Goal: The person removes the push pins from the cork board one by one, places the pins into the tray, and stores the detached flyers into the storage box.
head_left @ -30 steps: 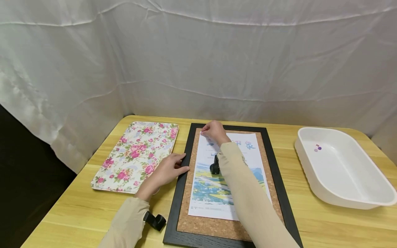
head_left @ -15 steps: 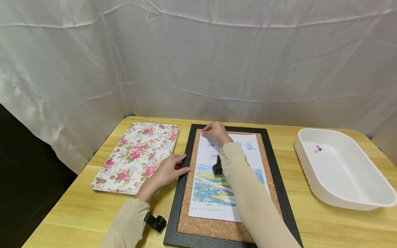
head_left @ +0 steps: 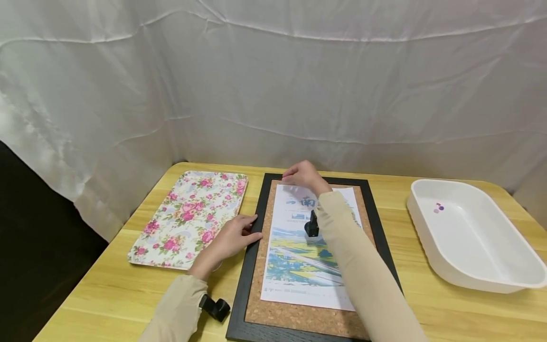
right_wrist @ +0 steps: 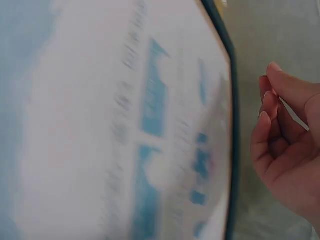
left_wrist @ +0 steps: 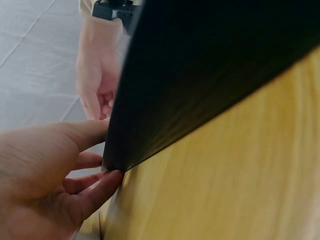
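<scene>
A black-framed cork board [head_left: 299, 313] lies on the table, with a printed landscape poster [head_left: 295, 256] on its cork. My left hand [head_left: 232, 235] holds the board's left edge, thumb over the frame and fingers against its side. In the left wrist view, the left fingers [left_wrist: 102, 192] meet the dark frame [left_wrist: 165, 75] near the tabletop. My right hand [head_left: 304, 175] is raised above the poster's top left corner, thumb and forefinger pinched on a tiny reddish push pin [head_left: 284, 176]. The right wrist view shows the right hand [right_wrist: 290, 135] beyond the board's edge; only a thin dark tip shows at its fingertips.
A floral tray [head_left: 188, 223] lies left of the board, partly behind the left forearm. At the right stands a white plastic basin [head_left: 474, 237] with a few small purple and pink pins [head_left: 440, 207] inside. A pale curtain [head_left: 273, 85] hangs behind the wooden table [head_left: 107, 294].
My right hand has lifted from the poster's top left corner and shifted slightly right and up. The left hand stays at the frame's edge.
</scene>
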`<act>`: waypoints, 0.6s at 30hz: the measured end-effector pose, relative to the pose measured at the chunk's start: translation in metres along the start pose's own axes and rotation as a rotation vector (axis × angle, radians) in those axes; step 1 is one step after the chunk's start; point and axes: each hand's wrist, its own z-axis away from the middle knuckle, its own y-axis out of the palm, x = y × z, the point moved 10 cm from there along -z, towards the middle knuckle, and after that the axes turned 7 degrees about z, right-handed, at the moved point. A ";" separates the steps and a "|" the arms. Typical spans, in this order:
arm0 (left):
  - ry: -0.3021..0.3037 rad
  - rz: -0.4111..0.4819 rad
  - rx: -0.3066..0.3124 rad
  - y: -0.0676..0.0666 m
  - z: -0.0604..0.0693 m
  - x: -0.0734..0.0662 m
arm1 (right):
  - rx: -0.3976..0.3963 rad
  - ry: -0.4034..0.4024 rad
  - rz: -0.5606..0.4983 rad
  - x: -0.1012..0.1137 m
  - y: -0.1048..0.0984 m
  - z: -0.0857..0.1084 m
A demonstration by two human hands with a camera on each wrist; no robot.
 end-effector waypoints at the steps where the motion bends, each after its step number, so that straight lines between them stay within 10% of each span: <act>1: 0.000 0.001 -0.001 0.000 0.000 0.000 | 0.001 -0.004 0.005 0.001 -0.004 0.000; 18: -0.013 0.015 0.003 0.001 0.002 -0.001 | 0.037 -0.071 0.117 0.017 -0.051 0.019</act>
